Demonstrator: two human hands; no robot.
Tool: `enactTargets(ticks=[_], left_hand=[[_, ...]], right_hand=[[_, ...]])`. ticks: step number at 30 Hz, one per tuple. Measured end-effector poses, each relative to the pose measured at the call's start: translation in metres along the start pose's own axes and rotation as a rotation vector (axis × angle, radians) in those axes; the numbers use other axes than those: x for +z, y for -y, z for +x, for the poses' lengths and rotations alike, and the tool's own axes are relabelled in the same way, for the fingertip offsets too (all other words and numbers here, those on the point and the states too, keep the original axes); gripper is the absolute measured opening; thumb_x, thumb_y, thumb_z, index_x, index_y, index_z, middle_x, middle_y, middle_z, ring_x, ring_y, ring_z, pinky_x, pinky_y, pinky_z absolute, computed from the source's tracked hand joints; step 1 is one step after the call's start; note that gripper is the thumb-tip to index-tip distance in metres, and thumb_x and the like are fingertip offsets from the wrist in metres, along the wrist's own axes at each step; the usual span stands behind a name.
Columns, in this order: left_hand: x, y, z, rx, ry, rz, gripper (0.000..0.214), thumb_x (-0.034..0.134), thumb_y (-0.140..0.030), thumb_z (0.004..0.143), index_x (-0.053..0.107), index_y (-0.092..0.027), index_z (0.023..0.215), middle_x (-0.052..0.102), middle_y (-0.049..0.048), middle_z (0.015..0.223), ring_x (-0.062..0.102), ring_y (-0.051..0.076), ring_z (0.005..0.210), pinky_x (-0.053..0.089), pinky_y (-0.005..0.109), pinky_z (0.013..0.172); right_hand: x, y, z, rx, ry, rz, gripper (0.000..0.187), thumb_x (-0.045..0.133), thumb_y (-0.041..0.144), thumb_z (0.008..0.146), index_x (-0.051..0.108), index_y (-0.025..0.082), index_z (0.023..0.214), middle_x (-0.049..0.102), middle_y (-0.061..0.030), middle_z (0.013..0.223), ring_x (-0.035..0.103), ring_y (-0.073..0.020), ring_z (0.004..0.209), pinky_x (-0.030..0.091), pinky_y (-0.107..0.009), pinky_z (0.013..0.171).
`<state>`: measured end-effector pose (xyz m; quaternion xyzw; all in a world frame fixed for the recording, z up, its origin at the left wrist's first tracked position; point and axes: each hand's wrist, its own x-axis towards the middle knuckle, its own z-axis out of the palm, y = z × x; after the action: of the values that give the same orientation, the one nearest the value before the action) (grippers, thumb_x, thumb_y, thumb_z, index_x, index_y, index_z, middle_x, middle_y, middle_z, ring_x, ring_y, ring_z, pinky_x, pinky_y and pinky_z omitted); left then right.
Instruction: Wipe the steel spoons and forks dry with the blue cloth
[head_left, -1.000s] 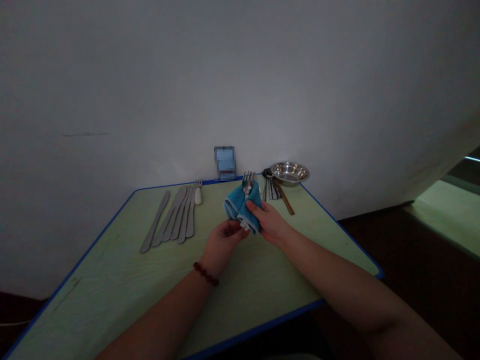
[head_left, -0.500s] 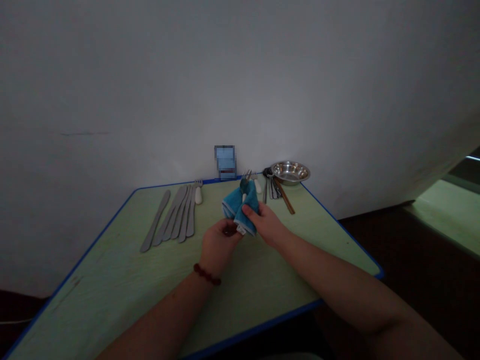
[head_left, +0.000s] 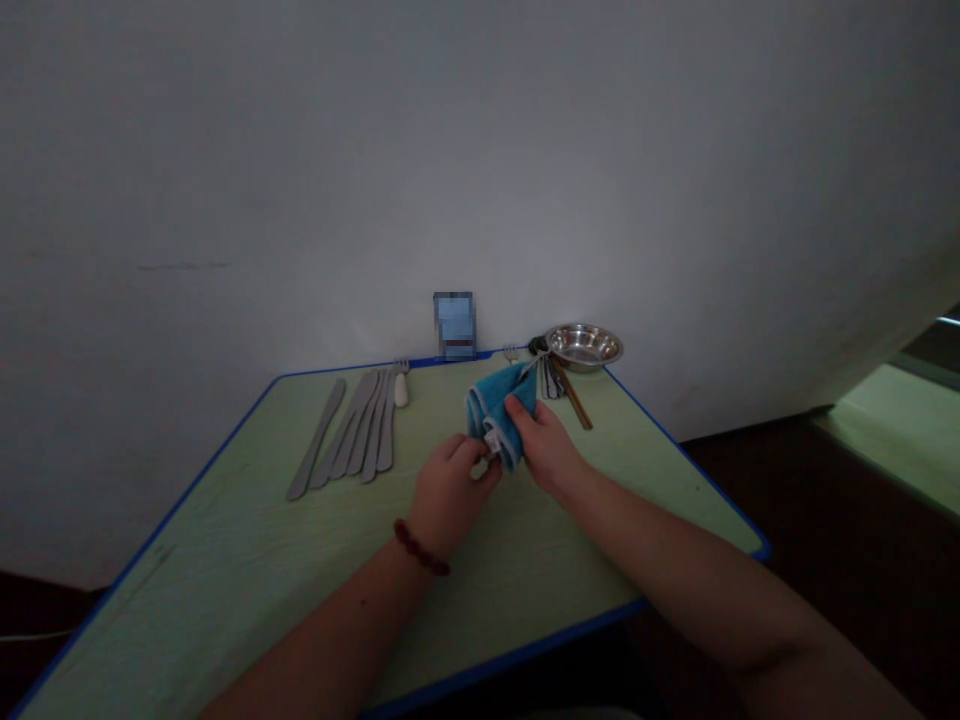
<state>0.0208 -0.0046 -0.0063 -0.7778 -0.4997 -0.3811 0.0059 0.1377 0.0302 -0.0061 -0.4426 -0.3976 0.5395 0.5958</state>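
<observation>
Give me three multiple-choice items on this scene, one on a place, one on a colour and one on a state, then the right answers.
1. Where does the steel bowl sit on the table?
A. At the near edge
B. At the far right corner
C. In the middle

2. What colour is the bead bracelet by the left hand?
A. Dark red
B. Bright blue
C. White

3. What state is the teal towel in?
A. Spread flat on the table
B. Lying inside the bowl
C. Bunched and gripped by both hands, with the right hand on top

Answers:
1. B, since the bowl rests at the far right corner.
2. A, since the beads show dark red.
3. C, since both hands hold the towel in folds.
</observation>
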Motion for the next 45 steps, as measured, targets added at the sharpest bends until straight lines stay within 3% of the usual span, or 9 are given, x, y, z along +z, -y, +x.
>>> enactTargets(ticks=[5,12,17,21,27,36,45], left_hand=[[-0.001,-0.001,0.000,-0.266,0.085,-0.392,0.010,0.058,-0.025,0.063,0.059,-0.017,0.069,0.061,0.0019,0.071,0.059,0.013,0.060,0.048,0.025,0.055],[-0.001,0.000,0.004,-0.679,0.243,-1.013,0.019,0.067,-0.028,0.057,0.062,-0.015,0.070,0.066,0.0023,0.069,0.059,0.013,0.061,0.048,0.028,0.064],[-0.003,-0.005,0.004,-0.875,0.280,-1.376,0.012,0.068,-0.020,0.057,0.064,-0.014,0.067,0.065,0.0000,0.070,0.057,0.007,0.064,0.046,0.020,0.068],[-0.004,-0.006,0.005,-0.947,0.332,-1.602,0.010,0.067,-0.017,0.059,0.065,-0.014,0.068,0.064,-0.0002,0.069,0.058,0.006,0.064,0.046,0.015,0.065],[0.002,-0.004,0.004,-0.943,0.191,-1.514,0.013,0.070,-0.016,0.054,0.063,-0.014,0.065,0.064,-0.0013,0.066,0.057,0.006,0.063,0.045,0.017,0.067],[0.008,0.001,0.001,-0.736,0.085,-1.134,0.018,0.070,-0.023,0.052,0.060,-0.015,0.065,0.063,-0.0009,0.065,0.057,0.011,0.064,0.044,0.028,0.071],[0.006,0.003,0.003,-0.745,0.022,-1.092,0.018,0.070,-0.023,0.051,0.057,-0.015,0.060,0.060,-0.0021,0.060,0.055,0.011,0.060,0.044,0.028,0.069]], right_hand=[[0.001,0.007,0.001,0.054,0.036,0.187,0.030,0.061,0.043,0.060,0.056,0.018,0.074,0.061,0.0020,0.064,0.055,-0.0106,0.055,0.045,-0.024,0.055],[0.000,0.017,0.001,0.135,0.077,0.309,0.030,0.066,0.042,0.055,0.055,0.017,0.067,0.058,0.0033,0.052,0.054,-0.0107,0.049,0.045,-0.024,0.051],[0.000,0.019,-0.001,0.149,0.139,0.324,0.029,0.066,0.042,0.056,0.054,0.018,0.067,0.057,0.0049,0.051,0.054,-0.0098,0.049,0.045,-0.024,0.052],[0.000,0.018,-0.002,0.159,0.177,0.349,0.032,0.067,0.042,0.054,0.055,0.017,0.068,0.059,0.0047,0.055,0.053,-0.0081,0.049,0.045,-0.023,0.052],[0.001,0.012,-0.001,0.095,0.160,0.294,0.031,0.067,0.041,0.055,0.056,0.018,0.071,0.059,0.0042,0.057,0.053,-0.0084,0.051,0.044,-0.022,0.053],[0.003,0.007,-0.003,0.072,0.157,0.199,0.031,0.064,0.042,0.058,0.057,0.017,0.076,0.061,0.0025,0.062,0.053,-0.0082,0.053,0.044,-0.021,0.054],[0.002,0.000,-0.006,0.000,0.183,0.060,0.028,0.061,0.043,0.062,0.056,0.019,0.076,0.061,0.0022,0.068,0.052,-0.0080,0.056,0.043,-0.022,0.057]])
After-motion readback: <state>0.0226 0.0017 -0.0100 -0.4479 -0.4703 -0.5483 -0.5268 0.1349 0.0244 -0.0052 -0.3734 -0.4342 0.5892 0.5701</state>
